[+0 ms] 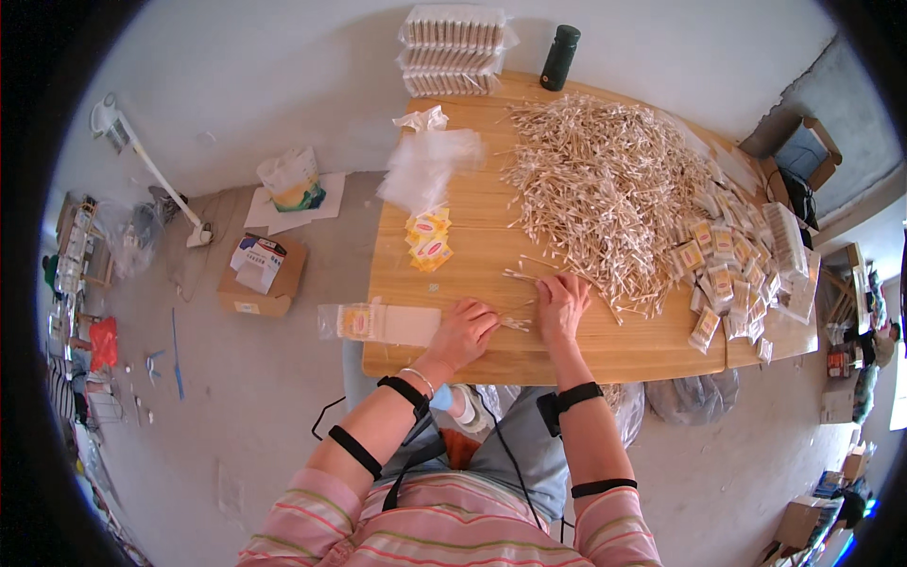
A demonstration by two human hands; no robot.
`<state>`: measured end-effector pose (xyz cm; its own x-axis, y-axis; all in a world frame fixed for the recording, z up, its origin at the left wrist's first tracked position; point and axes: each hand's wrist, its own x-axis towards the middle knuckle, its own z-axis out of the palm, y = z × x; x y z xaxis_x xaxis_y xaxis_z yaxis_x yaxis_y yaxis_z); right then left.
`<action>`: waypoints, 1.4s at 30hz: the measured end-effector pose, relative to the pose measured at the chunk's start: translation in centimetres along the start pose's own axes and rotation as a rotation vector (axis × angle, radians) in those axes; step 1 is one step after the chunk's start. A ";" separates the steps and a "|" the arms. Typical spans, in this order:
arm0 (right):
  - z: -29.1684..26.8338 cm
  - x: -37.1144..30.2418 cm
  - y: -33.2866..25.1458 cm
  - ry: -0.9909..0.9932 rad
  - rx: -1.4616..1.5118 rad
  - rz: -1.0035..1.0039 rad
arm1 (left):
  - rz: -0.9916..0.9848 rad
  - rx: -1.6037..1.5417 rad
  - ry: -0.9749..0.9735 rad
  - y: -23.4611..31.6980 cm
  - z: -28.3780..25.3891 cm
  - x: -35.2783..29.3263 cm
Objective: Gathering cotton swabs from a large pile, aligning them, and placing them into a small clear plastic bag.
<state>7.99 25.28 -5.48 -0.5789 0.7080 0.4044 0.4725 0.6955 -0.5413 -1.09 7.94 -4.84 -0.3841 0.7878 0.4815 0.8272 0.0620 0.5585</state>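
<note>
My left hand point(463, 333) rests on the wooden table point(472, 236) near its front edge, fingers curled over a few thin swab sticks point(516, 324). My right hand point(563, 304) lies just beside it, fingers spread flat on other loose sticks at the near edge of a big heap of swab sticks point(605, 189). A small clear packet with a yellow label point(378, 322) lies just left of my left hand, partly over the table edge. Whether either hand pinches a stick is too small to tell.
Yellow labels point(428, 241) and clear bags point(430, 165) lie mid-left on the table. Filled packets point(732, 274) pile at the right, stacked packs point(453, 49) and a dark bottle point(559, 57) at the back. A cardboard box point(260, 274) sits on the floor at left.
</note>
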 end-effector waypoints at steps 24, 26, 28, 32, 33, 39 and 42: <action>2.3 -3.5 -4.2 0.059 1.018 0.329 | -0.171 0.057 -0.116 0.1 -0.6 0.2; 2.5 -3.8 -3.5 -0.022 1.048 0.334 | -0.218 -0.014 -0.121 0.9 -0.7 0.6; 3.2 -4.2 -4.3 -0.195 0.976 0.304 | -0.262 -0.076 -0.123 1.0 -0.9 0.7; 2.3 -4.3 -4.7 -0.077 0.814 0.173 | -0.227 -0.057 -0.115 0.8 -1.2 0.5; 1.9 -4.1 -4.3 -0.076 0.814 0.171 | -0.247 -0.052 -0.122 0.8 -1.2 0.5; -1.6 -4.8 -2.1 -0.184 0.418 -0.095 | -0.318 0.195 -0.010 1.1 -1.7 -0.5; -1.2 -4.9 -2.8 -0.228 0.275 -0.198 | -0.277 0.120 -0.080 -0.1 -1.7 -1.4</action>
<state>10.29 20.02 -5.11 -0.7879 0.4972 0.3634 0.1601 0.7351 -0.6588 -1.38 5.80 -4.43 -0.5721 0.7764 0.2642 0.7396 0.3492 0.5754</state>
